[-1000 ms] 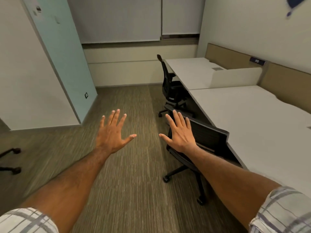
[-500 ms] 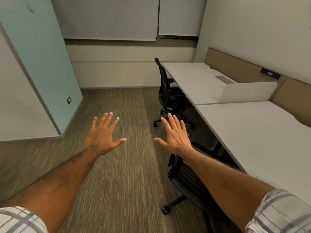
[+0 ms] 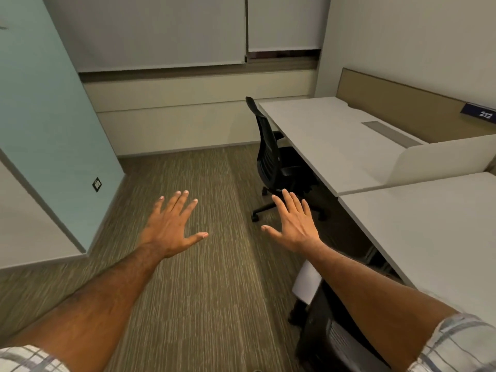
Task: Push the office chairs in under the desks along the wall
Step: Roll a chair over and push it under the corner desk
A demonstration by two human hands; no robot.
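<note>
A black mesh office chair stands ahead at the far white desk, its seat partly under the desk edge and its back toward the room. A second dark chair sits low at the right, under my right forearm, beside the near white desk. My left hand and my right hand are held out in front of me, palms down, fingers spread, holding nothing. Neither hand touches a chair.
Striped brown carpet covers the open floor between the desks and a pale blue wall panel on the left. A low cream divider separates the two desks. Closed blinds fill the back wall.
The view has moved forward along the desks. The near chair has slid down under my right arm, and the far chair is closer. Both hands stay spread and empty.
</note>
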